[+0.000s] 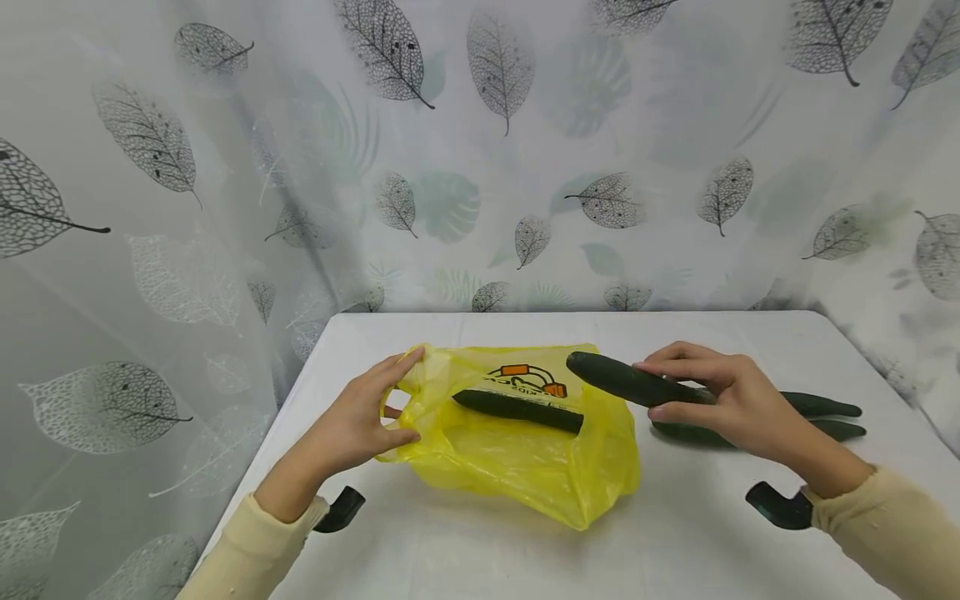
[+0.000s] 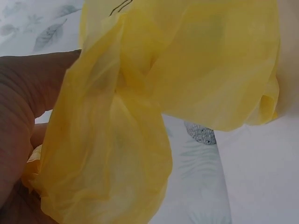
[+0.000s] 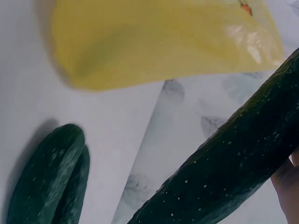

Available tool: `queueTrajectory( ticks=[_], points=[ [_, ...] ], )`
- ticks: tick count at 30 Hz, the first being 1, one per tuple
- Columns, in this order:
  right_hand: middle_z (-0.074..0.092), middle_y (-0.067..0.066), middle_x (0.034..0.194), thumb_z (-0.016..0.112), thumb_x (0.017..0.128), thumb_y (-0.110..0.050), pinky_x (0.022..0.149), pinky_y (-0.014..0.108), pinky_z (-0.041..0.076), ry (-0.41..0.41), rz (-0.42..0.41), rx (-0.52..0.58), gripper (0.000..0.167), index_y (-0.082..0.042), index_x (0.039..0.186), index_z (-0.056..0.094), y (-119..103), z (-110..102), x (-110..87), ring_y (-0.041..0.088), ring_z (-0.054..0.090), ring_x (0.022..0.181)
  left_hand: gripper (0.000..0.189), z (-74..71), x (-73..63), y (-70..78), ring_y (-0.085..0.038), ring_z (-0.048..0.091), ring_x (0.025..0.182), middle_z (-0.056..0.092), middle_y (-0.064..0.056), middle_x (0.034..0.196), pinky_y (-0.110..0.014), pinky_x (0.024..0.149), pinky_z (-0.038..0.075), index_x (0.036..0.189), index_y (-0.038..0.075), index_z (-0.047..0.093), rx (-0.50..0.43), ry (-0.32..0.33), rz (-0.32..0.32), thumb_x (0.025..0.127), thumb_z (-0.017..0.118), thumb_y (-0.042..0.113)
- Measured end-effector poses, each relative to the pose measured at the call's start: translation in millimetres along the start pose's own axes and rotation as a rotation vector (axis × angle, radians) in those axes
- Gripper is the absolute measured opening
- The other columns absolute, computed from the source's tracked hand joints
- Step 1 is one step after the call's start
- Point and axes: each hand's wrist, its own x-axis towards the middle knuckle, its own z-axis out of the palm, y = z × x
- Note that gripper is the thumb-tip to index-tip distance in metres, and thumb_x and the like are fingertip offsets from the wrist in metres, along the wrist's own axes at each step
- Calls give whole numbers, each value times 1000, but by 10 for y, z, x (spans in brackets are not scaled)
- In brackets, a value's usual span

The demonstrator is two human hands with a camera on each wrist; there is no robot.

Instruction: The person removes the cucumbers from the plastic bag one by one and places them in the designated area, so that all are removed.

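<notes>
My left hand (image 1: 360,417) grips the left side of a yellow plastic bag (image 1: 510,467), fingers and thumb spread at its mouth. In the left wrist view, the gathered bag (image 2: 107,140) covers part of that hand. Inside the bag mouth lies a dark green cucumber (image 1: 517,408), below a printed orange and black logo. My right hand (image 1: 727,396) holds another cucumber (image 1: 626,379) between thumb and fingers, its far end over the right part of the bag. The right wrist view shows this held cucumber (image 3: 233,154) close up, speckled with pale dots.
Two more cucumbers (image 1: 821,405) lie side by side on the white table (image 1: 465,550), partly behind my right hand. A leaf-patterned curtain (image 1: 480,167) hangs behind the table and along its left. Black curved pieces (image 1: 782,507) stick out by both wrists.
</notes>
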Motion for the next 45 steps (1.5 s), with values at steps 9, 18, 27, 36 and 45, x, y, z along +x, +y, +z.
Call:
queueTrajectory(
  ticks=[9,18,27,36,45],
  points=[
    [66,-6,115,88,77,-6,85,12,47,-26,7,-196,51,-18,125,74,243,-61,-212,8,59,101,107,3,4,-14,-28,58,116,44,-10,151,-22,80,59,159,7,31,-7,-2,-1,70,87,-12],
    [64,-15,113,91,75,-19,78,11,46,-27,83,-397,51,-27,123,75,521,-157,-507,0,57,100,106,6,1,-15,-27,58,115,44,-8,152,-22,80,59,160,9,31,10,0,-9,71,87,-10],
    [63,-15,112,94,67,-14,81,4,42,-21,38,-524,58,-25,121,76,770,-279,-771,-6,55,104,105,2,-1,-17,-28,58,116,45,-9,151,-22,79,59,159,9,31,20,-5,-18,72,87,-9],
    [62,-15,110,95,64,-17,71,19,52,-77,54,-621,55,-26,116,78,997,-378,-922,0,58,98,105,43,-25,-49,-28,56,118,42,-9,153,-22,81,58,160,10,30,18,-20,-39,73,86,-9],
    [65,-11,109,95,61,-16,70,28,56,-137,94,-648,53,-24,111,79,1125,-367,-1023,5,60,98,105,50,-21,-58,-27,57,117,43,-9,152,-22,81,58,160,10,31,23,-19,-35,73,87,-9]
  ],
)
